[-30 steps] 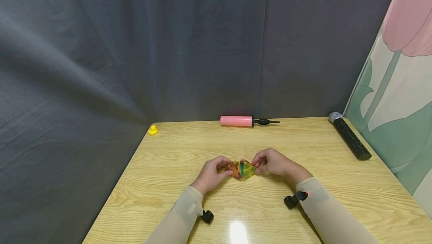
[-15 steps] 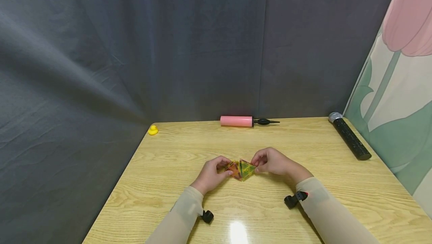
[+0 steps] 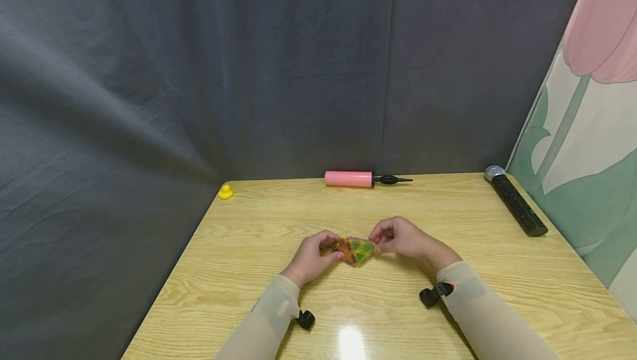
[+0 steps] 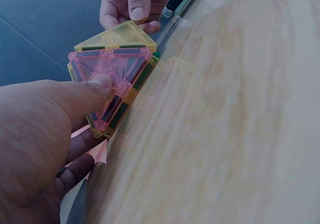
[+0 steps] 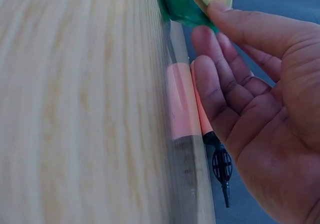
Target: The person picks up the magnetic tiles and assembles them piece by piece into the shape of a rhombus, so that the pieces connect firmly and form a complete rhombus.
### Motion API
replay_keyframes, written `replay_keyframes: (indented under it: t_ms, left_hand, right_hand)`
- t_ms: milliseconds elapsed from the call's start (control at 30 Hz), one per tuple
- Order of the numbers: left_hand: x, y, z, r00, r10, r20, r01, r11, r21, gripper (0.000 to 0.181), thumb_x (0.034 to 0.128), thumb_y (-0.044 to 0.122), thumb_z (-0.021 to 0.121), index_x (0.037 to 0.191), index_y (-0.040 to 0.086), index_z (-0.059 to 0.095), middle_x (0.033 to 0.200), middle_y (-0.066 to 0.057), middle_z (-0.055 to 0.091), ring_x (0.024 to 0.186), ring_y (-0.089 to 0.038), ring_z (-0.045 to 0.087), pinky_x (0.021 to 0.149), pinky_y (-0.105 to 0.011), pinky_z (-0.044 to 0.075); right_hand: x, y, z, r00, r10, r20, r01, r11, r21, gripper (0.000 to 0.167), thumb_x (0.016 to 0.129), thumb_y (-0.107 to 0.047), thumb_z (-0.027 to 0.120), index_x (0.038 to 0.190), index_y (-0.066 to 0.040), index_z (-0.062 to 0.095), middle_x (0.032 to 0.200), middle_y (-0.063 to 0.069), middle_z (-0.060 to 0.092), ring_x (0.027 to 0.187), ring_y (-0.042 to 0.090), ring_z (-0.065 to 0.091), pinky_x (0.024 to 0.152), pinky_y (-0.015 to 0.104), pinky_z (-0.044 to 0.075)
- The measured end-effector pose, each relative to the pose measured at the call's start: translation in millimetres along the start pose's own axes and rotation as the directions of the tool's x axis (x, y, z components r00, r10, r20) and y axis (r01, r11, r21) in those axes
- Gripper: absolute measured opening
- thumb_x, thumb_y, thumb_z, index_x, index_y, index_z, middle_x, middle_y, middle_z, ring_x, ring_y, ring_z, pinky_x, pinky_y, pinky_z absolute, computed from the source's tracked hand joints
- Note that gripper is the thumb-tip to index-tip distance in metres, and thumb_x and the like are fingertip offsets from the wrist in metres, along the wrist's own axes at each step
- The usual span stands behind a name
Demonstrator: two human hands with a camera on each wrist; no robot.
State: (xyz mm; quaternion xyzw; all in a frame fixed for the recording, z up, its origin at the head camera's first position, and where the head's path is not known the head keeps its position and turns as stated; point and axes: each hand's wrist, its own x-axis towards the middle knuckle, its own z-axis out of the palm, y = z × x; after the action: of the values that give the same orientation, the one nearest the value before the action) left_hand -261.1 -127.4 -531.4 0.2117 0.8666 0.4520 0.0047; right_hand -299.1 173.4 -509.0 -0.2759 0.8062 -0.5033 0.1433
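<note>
Translucent triangular magnetic tiles sit between the two hands over the middle of the table. My left hand pinches the left side of this cluster, its thumb lying on a pink-red tile with yellow edges showing beneath. A yellow tile adjoins the pink-red one at its far edge. My right hand pinches the cluster's right end between thumb and fingertips. In the right wrist view a green tile shows beside the right thumb. How the tiles stack underneath is partly hidden.
A pink hand pump with a black nozzle lies at the table's back edge. A yellow rubber duck is at the back left corner, and a black microphone lies along the right edge. A grey curtain hangs behind the table.
The yellow-green tile side in my right hand has tilted and shifted slightly left toward the red tile, and the teal strip between them is gone from sight. My left hand stays put.
</note>
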Motion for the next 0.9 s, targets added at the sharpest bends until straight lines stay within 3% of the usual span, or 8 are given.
replay_keyframes:
  t_ms: [600,900]
  left_hand:
    - [0.0,-1.4,0.1,1.0,0.004,0.001,-0.004,1.0,0.004,0.027,0.0952,0.026,0.08,0.121,0.027,0.071,0.112,0.016,0.072,0.105,-0.006,0.066,0.094,-0.034,0.055]
    - [0.5,-5.1,1.4,1.0,0.01,-0.004,-0.01,1.0,-0.002,0.028,0.0949,0.027,0.08,0.121,0.027,0.071,0.112,0.015,0.072,0.106,-0.007,0.067,0.095,-0.034,0.055]
  right_hand:
    - [-1.4,-6.0,2.1,1.0,0.002,-0.018,-0.001,1.0,0.02,0.015,0.09,0.0,0.081,0.104,-0.002,0.076,0.098,0.012,0.075,0.086,0.031,0.069,0.065,0.028,0.056]
    - [-0.6,-5.3,1.5,1.0,0.008,-0.013,-0.007,1.0,0.01,0.014,0.09,-0.001,0.081,0.104,-0.003,0.077,0.097,0.013,0.075,0.085,0.028,0.069,0.066,0.028,0.056]
